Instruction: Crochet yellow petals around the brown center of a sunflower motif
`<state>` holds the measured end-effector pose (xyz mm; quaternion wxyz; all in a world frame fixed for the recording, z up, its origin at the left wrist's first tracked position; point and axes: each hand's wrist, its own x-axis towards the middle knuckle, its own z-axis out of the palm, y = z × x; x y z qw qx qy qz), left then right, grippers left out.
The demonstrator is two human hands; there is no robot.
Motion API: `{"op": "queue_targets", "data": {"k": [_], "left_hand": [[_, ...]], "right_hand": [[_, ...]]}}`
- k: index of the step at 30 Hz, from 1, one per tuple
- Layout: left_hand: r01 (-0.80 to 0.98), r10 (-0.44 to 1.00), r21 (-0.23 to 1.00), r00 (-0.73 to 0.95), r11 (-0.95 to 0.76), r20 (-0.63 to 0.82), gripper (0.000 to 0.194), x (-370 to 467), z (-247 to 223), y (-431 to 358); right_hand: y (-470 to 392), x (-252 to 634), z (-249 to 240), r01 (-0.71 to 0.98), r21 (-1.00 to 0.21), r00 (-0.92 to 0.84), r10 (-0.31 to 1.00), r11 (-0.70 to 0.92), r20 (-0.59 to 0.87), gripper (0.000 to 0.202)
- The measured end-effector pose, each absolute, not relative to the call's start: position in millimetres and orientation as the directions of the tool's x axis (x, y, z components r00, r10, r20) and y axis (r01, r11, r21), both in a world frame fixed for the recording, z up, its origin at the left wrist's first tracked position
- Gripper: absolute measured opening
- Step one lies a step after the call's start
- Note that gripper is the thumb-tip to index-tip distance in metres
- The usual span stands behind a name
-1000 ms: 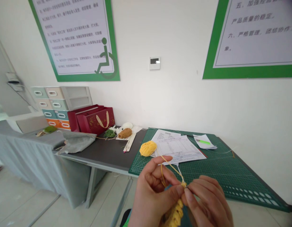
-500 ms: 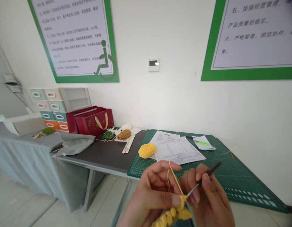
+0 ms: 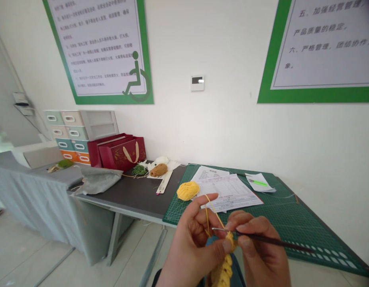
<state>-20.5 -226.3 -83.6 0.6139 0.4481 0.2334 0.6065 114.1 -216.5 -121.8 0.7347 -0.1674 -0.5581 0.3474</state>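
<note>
My left hand (image 3: 199, 243) pinches the top of a yellow crocheted piece (image 3: 225, 268) between thumb and fingers. A yellow strand (image 3: 213, 208) runs over its raised index finger down to the stitches. My right hand (image 3: 259, 243) grips a crochet hook (image 3: 271, 239) with a dark handle. The hook lies nearly level, and its metal tip passes by the top of the yellow piece and points left, under the strand. Both hands are close together in front of the table edge. Beyond them a yellow yarn ball (image 3: 188, 191) rests on the green cutting mat (image 3: 295, 223).
Printed papers (image 3: 232, 191) and a note with a green marker (image 3: 258, 183) lie on the mat. Further left are brown yarn (image 3: 158, 170), green yarn (image 3: 139, 170), a grey cloth (image 3: 101, 181), red gift bags (image 3: 121, 153) and a drawer unit (image 3: 75, 131).
The hook has swung from a steep slant to nearly level, its tip now further left past the stitches. My left index finger has risen, and the yellow piece hangs more upright. The view has shifted slightly.
</note>
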Motion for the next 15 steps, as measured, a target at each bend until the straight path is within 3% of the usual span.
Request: {"op": "queue_targets", "data": {"k": [3, 9, 15], "left_hand": [[-0.563, 0.957, 0.815, 0.134, -0.141, 0.258, 0.076, -18.5, -84.4, -226.8], [-0.6, 0.982, 0.797, 0.181, 0.068, 0.052, 0.069, -20.4, -76.5, -229.0], [-0.562, 0.994, 0.827, 0.105, 0.025, 0.041, 0.07, -24.5, -69.6, -231.5]], "right_hand": [[-218.1, 110.6, -122.5, -0.333, -0.628, 0.2, 0.704, 0.703, 0.682, 0.007], [-216.8, 107.2, -128.6, -0.364, -0.645, 0.251, 0.738, 0.672, 0.627, 0.004], [-217.5, 107.4, -128.6, -0.421, -0.679, 0.232, 0.795, 0.602, 0.561, 0.004]]}}
